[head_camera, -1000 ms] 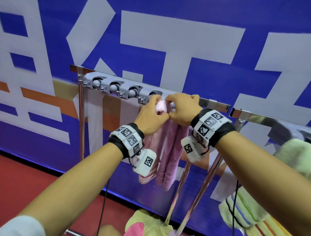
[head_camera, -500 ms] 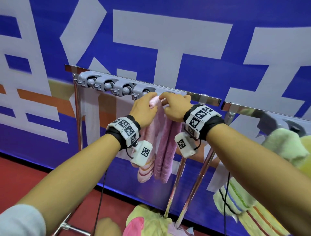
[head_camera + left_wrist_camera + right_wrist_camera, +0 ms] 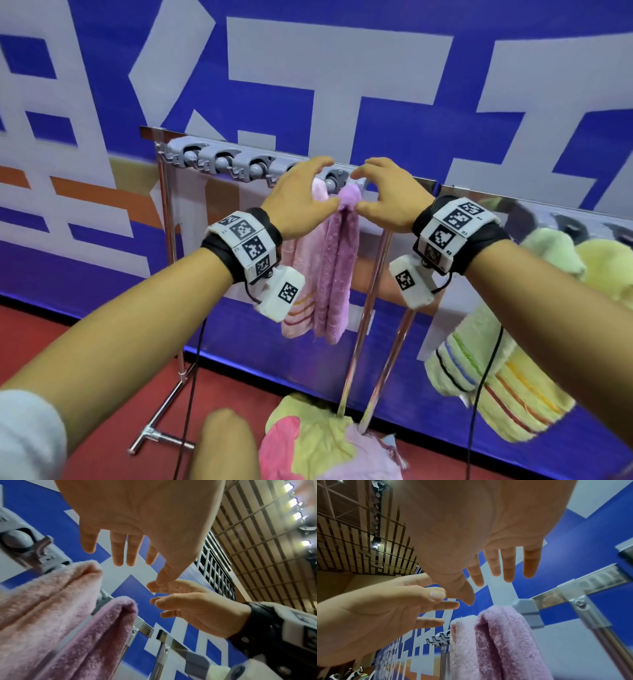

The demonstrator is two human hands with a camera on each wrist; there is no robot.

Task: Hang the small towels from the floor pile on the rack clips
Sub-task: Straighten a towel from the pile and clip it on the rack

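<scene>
Purple towel [image 3: 337, 260]: hanging folded from the grey clip strip [image 3: 239, 164] at its right end, top bunched just below the clip, apart from both hands.
Pink towel [image 3: 301, 270]: hanging just left of the purple one, touching it along the side, striped at its lower edge, partly behind the left hand.
Clip strip: fixed along the metal rack [image 3: 370, 308], three clips to the left of the towels bare.
Left hand [image 3: 301, 202]: raised before the strip, fingers [image 3: 118, 550] spread and nearly straight, holding nothing, thumb tip near the right thumb.
Right hand [image 3: 387, 198]: beside the purple towel's top, fingers [image 3: 508, 566] apart and relaxed, gripping nothing.
Floor pile [image 3: 318, 442]: yellow-green and pink towels heaped on the red floor [image 3: 85, 329] at the foot of the rack.
Green and yellow towels [image 3: 496, 387]: hanging at the right on a further rail, striped near the bottom.
Backdrop [image 3: 342, 85]: blue banner with large white shapes behind the rack.
</scene>
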